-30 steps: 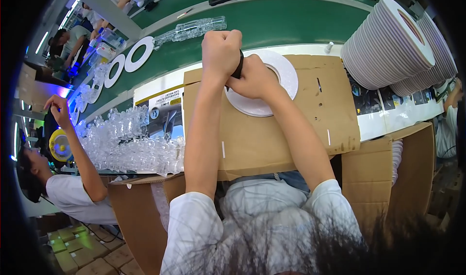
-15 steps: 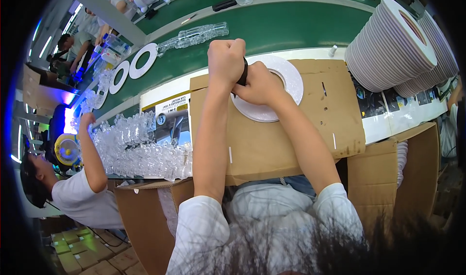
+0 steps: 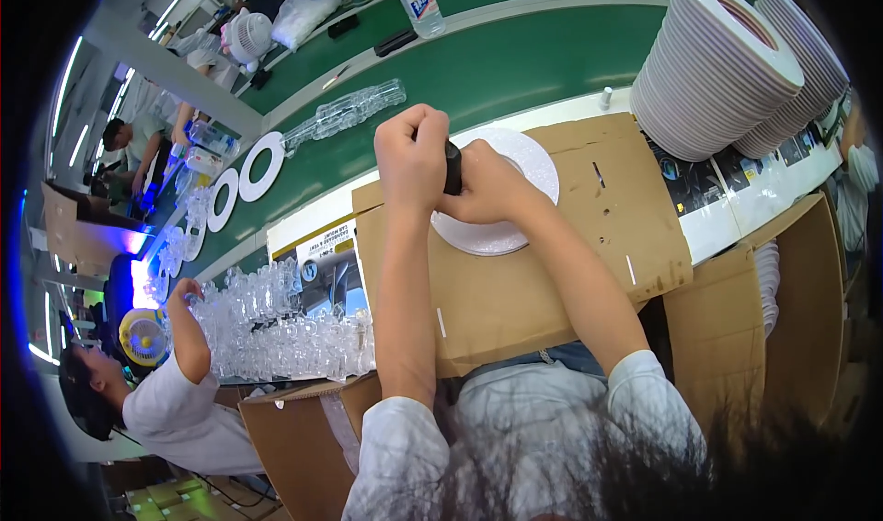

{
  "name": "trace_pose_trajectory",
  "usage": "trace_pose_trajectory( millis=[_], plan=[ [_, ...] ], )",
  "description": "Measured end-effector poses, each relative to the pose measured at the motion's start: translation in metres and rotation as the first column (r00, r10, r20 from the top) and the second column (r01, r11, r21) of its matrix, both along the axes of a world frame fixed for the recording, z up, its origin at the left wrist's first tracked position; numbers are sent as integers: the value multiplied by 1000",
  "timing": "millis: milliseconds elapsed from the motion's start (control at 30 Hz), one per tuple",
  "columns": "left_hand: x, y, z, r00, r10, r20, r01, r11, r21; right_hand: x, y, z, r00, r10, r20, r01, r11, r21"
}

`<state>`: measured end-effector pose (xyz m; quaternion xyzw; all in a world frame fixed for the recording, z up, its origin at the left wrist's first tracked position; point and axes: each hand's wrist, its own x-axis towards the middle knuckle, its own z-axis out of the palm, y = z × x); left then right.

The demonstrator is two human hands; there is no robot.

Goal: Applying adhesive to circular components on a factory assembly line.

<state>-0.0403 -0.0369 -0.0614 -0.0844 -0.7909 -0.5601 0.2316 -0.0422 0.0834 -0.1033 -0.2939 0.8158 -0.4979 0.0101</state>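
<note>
My left hand (image 3: 411, 158) is closed around a small black part (image 3: 453, 168), which shows only in the gap between my hands. Its kind cannot be made out. My right hand (image 3: 489, 188) grips the same part from the right, its fingers curled. Both hands are over a flat white ring (image 3: 541, 173), which lies on a brown cardboard sheet (image 3: 552, 291). The right hand and wrist cover part of the ring's left side.
Nested clear plastic trays (image 3: 285, 346) crowd the left; another clear tray (image 3: 345, 114) and white rings (image 3: 261, 167) lie on the green conveyor (image 3: 501, 47). Tall stacks of white rings (image 3: 708, 70) stand at right. A co-worker (image 3: 184, 383) sits at left. Open cartons (image 3: 717, 337) flank me.
My view has shifted slightly. Both hands have come a little lower, and more of the black part shows between them. The co-worker's hand at left has drawn back toward the clear trays.
</note>
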Motion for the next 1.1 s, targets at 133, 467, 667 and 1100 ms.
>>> trace_pose_trajectory(
  millis=[133,467,667,1100],
  plan=[
    [2,7,-5,995,28,-94,-29,1000,-12,-6,8,-10,994,79,-82,-83,995,-47],
    [-8,5,-17,988,38,-153,-34,999,31,-8,11,-11,988,88,-126,-85,996,28],
    [-10,8,-19,988,59,-146,-53,998,43,-10,13,-14,985,91,-146,-86,996,35],
    [-13,8,-21,990,53,-134,-48,998,42,-13,12,-15,996,73,-57,-70,997,39]
  ],
)
